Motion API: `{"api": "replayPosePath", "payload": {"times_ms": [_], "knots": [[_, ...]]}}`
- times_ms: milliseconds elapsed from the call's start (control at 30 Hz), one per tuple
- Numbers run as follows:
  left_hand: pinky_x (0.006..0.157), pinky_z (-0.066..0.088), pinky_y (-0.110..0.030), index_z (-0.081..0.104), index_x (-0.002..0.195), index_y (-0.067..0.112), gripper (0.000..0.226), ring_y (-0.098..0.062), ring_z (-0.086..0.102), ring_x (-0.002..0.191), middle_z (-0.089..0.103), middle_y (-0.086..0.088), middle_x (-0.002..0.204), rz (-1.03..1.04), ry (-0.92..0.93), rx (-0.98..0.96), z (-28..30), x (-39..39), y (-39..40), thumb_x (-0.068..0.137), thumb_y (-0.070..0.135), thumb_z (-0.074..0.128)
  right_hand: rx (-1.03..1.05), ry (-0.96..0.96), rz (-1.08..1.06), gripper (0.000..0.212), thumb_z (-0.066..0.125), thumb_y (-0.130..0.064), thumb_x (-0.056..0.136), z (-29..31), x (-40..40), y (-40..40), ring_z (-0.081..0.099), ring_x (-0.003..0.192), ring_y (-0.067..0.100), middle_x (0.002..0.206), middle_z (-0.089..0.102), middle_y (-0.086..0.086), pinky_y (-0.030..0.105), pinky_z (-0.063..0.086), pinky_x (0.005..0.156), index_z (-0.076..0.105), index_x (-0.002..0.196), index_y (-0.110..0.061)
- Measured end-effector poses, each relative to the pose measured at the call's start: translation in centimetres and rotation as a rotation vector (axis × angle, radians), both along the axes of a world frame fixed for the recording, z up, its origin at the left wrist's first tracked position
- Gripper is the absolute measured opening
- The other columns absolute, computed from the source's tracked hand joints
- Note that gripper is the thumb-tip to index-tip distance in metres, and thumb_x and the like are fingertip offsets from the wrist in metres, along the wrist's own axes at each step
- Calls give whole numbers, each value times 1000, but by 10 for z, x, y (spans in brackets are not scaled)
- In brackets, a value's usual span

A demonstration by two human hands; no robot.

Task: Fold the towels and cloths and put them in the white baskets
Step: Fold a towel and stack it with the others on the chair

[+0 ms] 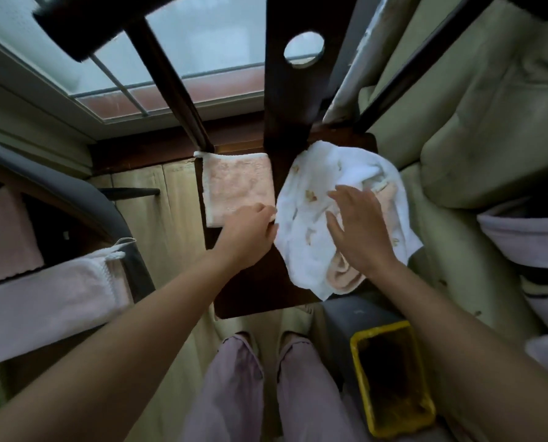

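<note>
white towel getting spread for the fold

white towel [311, 199] lies bunched on the dark table [250, 288], 2 o'clock of centre, w/ a pink cloth [343, 272] under it. left hand [250, 231] pinches its 9 o'clock edge; right hand [359, 228] rests flat on top, fingers loose. pull the edge out, smooth flat, lift it off the pink one first. folded pink cloth [237, 183] sits at 11. can't see any white baskets for sure; left-side laundry is cut off.
</note>
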State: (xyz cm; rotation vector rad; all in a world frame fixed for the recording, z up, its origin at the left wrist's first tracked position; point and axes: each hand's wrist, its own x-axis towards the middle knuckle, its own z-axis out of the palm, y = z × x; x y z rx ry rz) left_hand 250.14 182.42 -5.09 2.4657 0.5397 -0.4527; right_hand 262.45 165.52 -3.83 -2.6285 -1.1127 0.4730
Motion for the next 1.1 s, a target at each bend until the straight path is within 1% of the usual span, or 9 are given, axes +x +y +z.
{"api": "replayPosePath", "payload": {"times_ms": [100, 233, 300, 467, 600, 767, 867, 967, 1100], "knots": [[92, 44, -36, 47, 138, 14, 40, -26, 54, 116, 54, -5, 133, -25, 28, -81, 9, 17, -38, 100, 29, 45, -89, 51, -168, 44, 50, -31, 95, 12, 12, -44, 48, 120, 37, 131, 52, 18, 46, 33, 104, 52, 129, -4], [94, 45, -40, 44, 139, 15, 41, -25, 50, 121, 50, -5, 134, -49, 90, -166, 7, 36, -73, 100, 29, 44, -319, 148, -290, 85, 60, -48, 89, 6, 10, -72, 37, 131, 32, 151, 29, 13, 45, 36, 102, 15, 152, -13], [95, 45, -40, 44, 139, 14, 41, -24, 50, 120, 50, -6, 132, -47, 107, -188, 4, 41, -81, 100, 29, 44, -325, 206, -319, 89, 62, -45, 88, -3, 7, -74, 35, 131, 31, 154, 23, 11, 44, 39, 99, 9, 153, -16], [108, 36, -38, 46, 140, 14, 44, -23, 33, 136, 37, -5, 148, -19, -4, -166, 0, 44, -82, 99, 26, 50, -9, 327, -405, 52, 50, -4, 92, -15, 16, -76, 55, 110, 26, 131, 53, 6, 28, 38, 74, 41, 142, -15], [114, 25, -34, 43, 143, 23, 48, -17, 22, 144, 37, 2, 151, -39, -205, -233, 17, 44, -70, 97, 30, 54, 305, 622, -413, 24, 61, -14, 94, 10, 29, -79, 62, 101, 11, 111, 70, 2, 17, 45, 81, 68, 117, -11], [113, 18, -27, 55, 133, 27, 41, -12, 23, 144, 47, 10, 144, -152, -290, -235, 73, 49, -48, 93, 32, 61, 437, 881, -312, 13, 62, -13, 94, 78, 34, -64, 65, 85, 0, 90, 72, -7, 17, 51, 77, 73, 100, -16], [114, 24, -36, 69, 113, 23, 21, -14, 44, 131, 65, 8, 122, -139, -269, -218, 122, 42, -34, 93, 25, 62, 469, 851, -236, 14, 60, -14, 95, 124, 32, -51, 62, 71, 0, 75, 69, -10, 15, 47, 64, 73, 90, -16], [105, 37, -37, 72, 102, 16, 16, -14, 61, 98, 70, 6, 101, -55, -263, -209, 167, 29, -16, 95, 20, 59, 416, 752, -147, 16, 61, -18, 95, 161, 31, -39, 59, 67, 8, 73, 67, 5, 21, 45, 61, 73, 85, -11], [71, 41, -9, 63, 98, 14, 13, 9, 53, 81, 57, 9, 85, 86, -293, -255, 213, 12, -5, 99, 14, 49, 254, 589, -28, 15, 62, -16, 92, 188, 30, -30, 59, 68, 23, 71, 66, 9, 34, 42, 62, 72, 82, -9]]}}
